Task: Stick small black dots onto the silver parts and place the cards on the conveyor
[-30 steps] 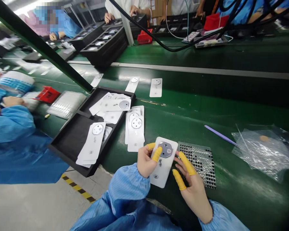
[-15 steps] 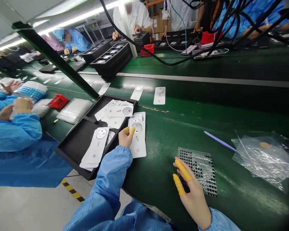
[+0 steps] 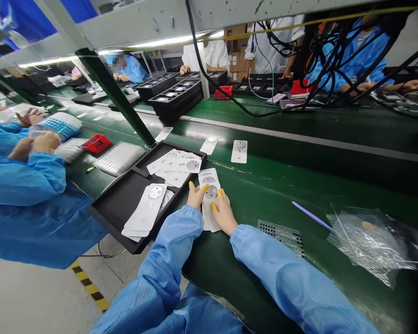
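A stack of long white cards (image 3: 211, 221), with a grey round disc pattern near the top of each, lies on the green bench in front of me. My left hand (image 3: 196, 195) holds its left edge, thumb over the top card. Against the right edge is my right hand (image 3: 225, 213), thumb on the card face and fingers along the side. Both hands wear yellow finger cots. Any small thing under the right fingertips is hidden. Partly behind my right sleeve lies a clear sheet (image 3: 282, 233) of small black dots.
A black tray (image 3: 116, 197) with more white cards stands left of the stack. Two cards lie farther back. Purple tweezers (image 3: 311, 215) and clear plastic bags (image 3: 372, 246) lie right. A green post (image 3: 118, 99) rises behind the tray; cables hang overhead. Co-workers sit left and opposite.
My right hand has moved left from over the dotted sheet to the card stack. My left hand stays at the stack's left edge. The camera view has tilted up.
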A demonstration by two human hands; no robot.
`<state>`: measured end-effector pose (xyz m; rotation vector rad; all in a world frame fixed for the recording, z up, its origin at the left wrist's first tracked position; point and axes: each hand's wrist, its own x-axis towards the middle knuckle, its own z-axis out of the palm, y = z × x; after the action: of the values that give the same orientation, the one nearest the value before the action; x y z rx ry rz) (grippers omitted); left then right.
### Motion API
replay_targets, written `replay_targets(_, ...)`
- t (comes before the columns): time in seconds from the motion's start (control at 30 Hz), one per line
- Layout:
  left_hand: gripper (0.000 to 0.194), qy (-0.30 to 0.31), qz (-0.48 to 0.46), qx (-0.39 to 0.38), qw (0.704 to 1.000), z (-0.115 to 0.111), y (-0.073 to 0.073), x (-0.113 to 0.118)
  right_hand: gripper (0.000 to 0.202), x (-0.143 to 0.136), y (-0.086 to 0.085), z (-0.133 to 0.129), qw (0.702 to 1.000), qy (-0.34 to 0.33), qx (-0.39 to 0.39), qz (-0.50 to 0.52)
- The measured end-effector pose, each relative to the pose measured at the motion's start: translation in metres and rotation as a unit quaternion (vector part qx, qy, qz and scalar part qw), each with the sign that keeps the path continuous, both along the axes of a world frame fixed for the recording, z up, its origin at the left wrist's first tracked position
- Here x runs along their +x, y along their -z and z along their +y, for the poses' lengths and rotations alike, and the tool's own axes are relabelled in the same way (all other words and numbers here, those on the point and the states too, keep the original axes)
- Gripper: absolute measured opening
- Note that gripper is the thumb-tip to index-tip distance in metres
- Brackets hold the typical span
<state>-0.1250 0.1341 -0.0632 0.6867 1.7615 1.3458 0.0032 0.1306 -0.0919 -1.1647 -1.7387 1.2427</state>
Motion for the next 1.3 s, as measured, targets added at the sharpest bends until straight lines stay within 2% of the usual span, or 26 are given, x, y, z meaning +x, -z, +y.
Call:
replay_targets(0.13, 0.043, -0.009, -0.007, -0.012, 1.0, 0.019, 0.003, 0.008, 0.063, 0.011, 0.009, -0.007, 1.0, 0.023, 0.002, 0.007)
replay_targets(0.2, 0.033, 0.007, -0.002, 0.008, 1.0, 0.022, 0.002, 0.018, 0.067, 0.019, 0.007, -0.007, 0.999, 0.037, -0.001, 0.011)
replay_targets(0.3, 0.038, 0.034, 0.005, 0.071, 0.997, 0.013, -0.008, 0.038, 0.071, 0.03, -0.004, -0.004, 0.998, 0.051, 0.002, 0.034)
replay_targets(0.47, 0.055, 0.075, 0.038, 0.2, 0.976, -0.027, -0.036, 0.053, 0.065, 0.047, -0.035, -0.008, 0.993, 0.0, 0.049, 0.107)
replay_targets(0.53, 0.057, 0.089, 0.076, 0.235, 0.965, -0.042, -0.036, 0.052, 0.061, 0.052, -0.038, -0.015, 0.991, -0.01, 0.059, 0.121)
replay_targets(0.6, 0.057, 0.095, 0.121, 0.243, 0.958, -0.053, -0.027, 0.052, 0.055, 0.056, -0.033, -0.021, 0.991, -0.013, 0.054, 0.121)
replay_targets(0.7, 0.057, 0.094, 0.147, 0.205, 0.963, -0.065, -0.007, 0.057, 0.049, 0.058, -0.018, -0.029, 0.993, -0.008, 0.036, 0.113)
replay_targets(0.77, 0.054, 0.097, 0.147, 0.179, 0.968, -0.067, 0.001, 0.059, 0.048, 0.056, -0.01, -0.031, 0.994, -0.001, 0.024, 0.108)
replay_targets(0.83, 0.051, 0.104, 0.149, 0.154, 0.971, -0.063, 0.002, 0.055, 0.046, 0.049, -0.005, -0.031, 0.995, 0.004, 0.012, 0.102)
replay_targets(0.93, 0.051, 0.119, 0.148, 0.105, 0.976, -0.043, -0.006, 0.035, 0.041, 0.034, -0.004, -0.025, 0.996, -0.001, -0.011, 0.084)
replay_targets(1.1, 0.026, 0.135, 0.156, -0.008, 0.978, -0.001, -0.012, 0.003, 0.031, 0.013, -0.01, 0.003, 0.999, -0.019, -0.028, 0.01)
replay_targets(1.17, 0.027, 0.116, 0.186, -0.044, 0.975, 0.01, -0.01, 0.002, 0.031, 0.009, -0.015, 0.017, 0.999, -0.001, -0.018, -0.031)
replay_targets(1.3, 0.034, 0.066, 0.26, -0.084, 0.96, 0.017, -0.004, 0.019, 0.034, 0.005, -0.02, 0.034, 0.995, 0.045, 0.008, -0.091)
